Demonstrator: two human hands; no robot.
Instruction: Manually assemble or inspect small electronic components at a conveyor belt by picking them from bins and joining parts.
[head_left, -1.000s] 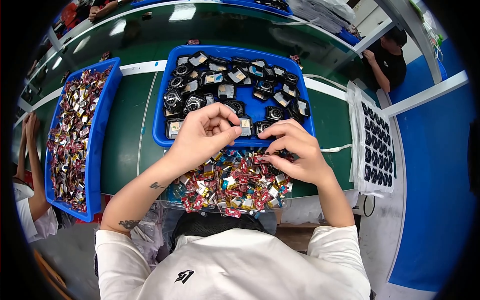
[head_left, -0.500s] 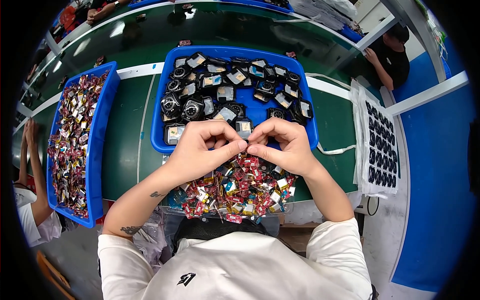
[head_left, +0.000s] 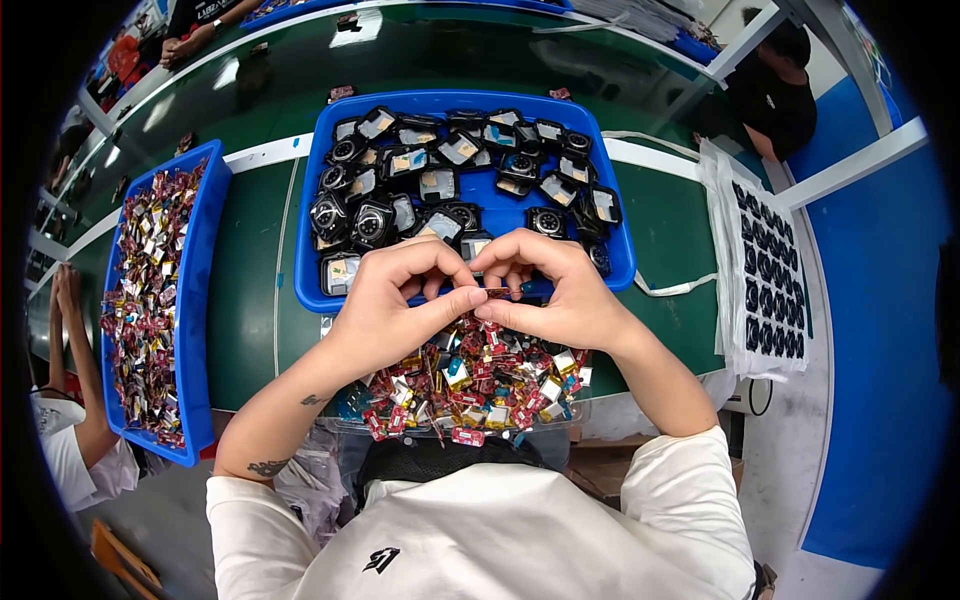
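My left hand and my right hand meet fingertip to fingertip, both closed in a pinch. Between them shows a small red circuit board, its ends partly covered by the fingers. Just below the hands a clear tray holds a heap of red circuit boards with small silver-and-yellow batteries. Beyond the hands stands a blue bin of black smartwatch cases, some back side up, others showing pale inner faces.
A long blue bin full of red boards and batteries stands on the left. White sheets with rows of black round parts lie at the right. Beyond runs a green conveyor belt. Other people sit at the left and far right.
The view has shifted slightly. The red board shows more plainly between my fingertips, and my right hand's fingers have shifted around it. The far-right person's arm has lowered.
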